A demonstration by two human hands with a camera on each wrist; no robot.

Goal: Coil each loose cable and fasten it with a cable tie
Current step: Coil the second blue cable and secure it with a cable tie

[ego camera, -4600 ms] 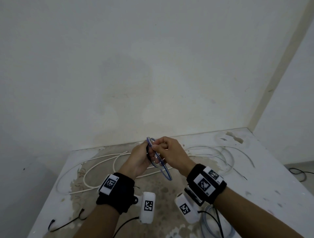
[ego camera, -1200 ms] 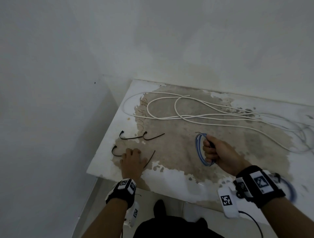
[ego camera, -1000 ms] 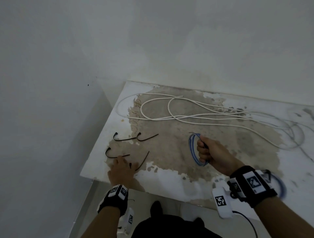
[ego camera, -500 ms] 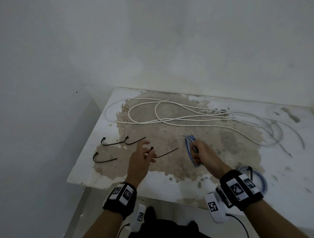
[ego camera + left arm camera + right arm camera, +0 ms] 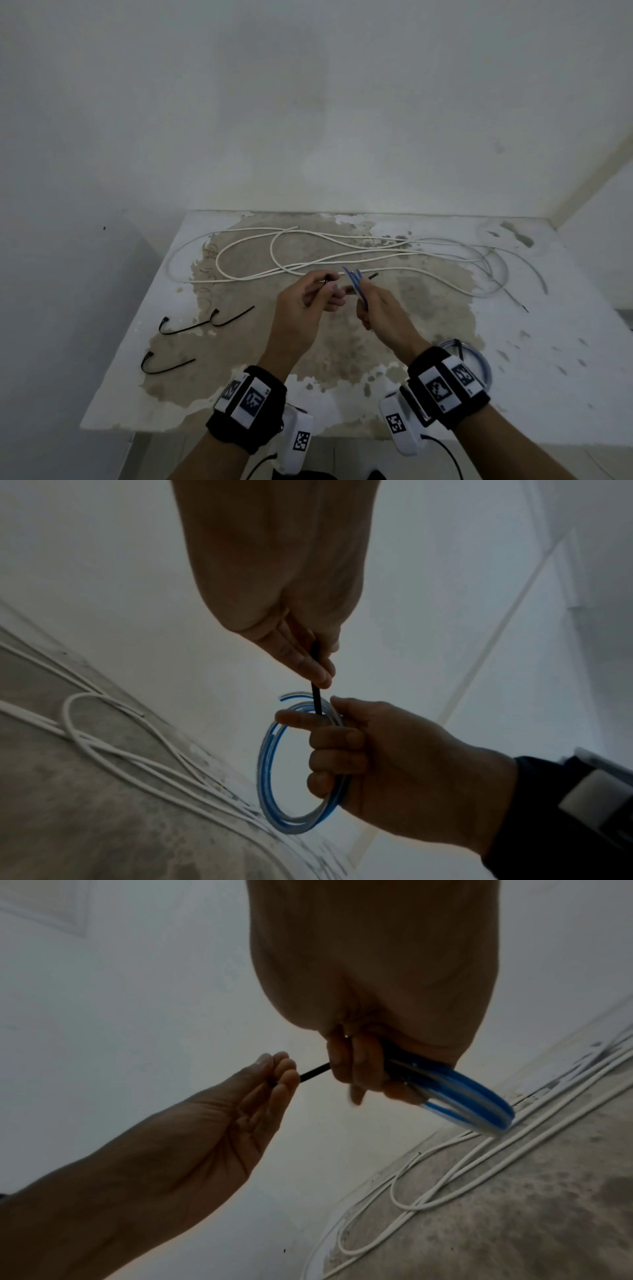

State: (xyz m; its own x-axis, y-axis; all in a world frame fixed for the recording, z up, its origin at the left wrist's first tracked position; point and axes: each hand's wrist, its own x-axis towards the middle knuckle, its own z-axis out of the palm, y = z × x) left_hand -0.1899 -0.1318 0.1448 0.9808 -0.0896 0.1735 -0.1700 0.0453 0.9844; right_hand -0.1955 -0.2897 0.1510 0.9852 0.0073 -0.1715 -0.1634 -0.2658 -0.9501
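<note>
The blue cable (image 5: 274,772) is wound into a small round coil, held upright above the table (image 5: 548,370); a black cable tie (image 5: 316,696) crosses its top edge; three more black ties (image 5: 205,322) lie flat left of the coil; a long white cable (image 5: 308,253) sprawls in loose loops behind it; another coiled cable (image 5: 479,363) lies right of it, near the table's front edge.

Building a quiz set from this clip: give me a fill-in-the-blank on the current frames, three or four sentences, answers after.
1. The right hand grips a coiled ____ cable.
2. The left hand pinches a ____ cable tie by one end.
3. ____ spare cable ties lie on the table.
4. The long loose cable on the table is ____.

Answers: blue; black; three; white
</note>
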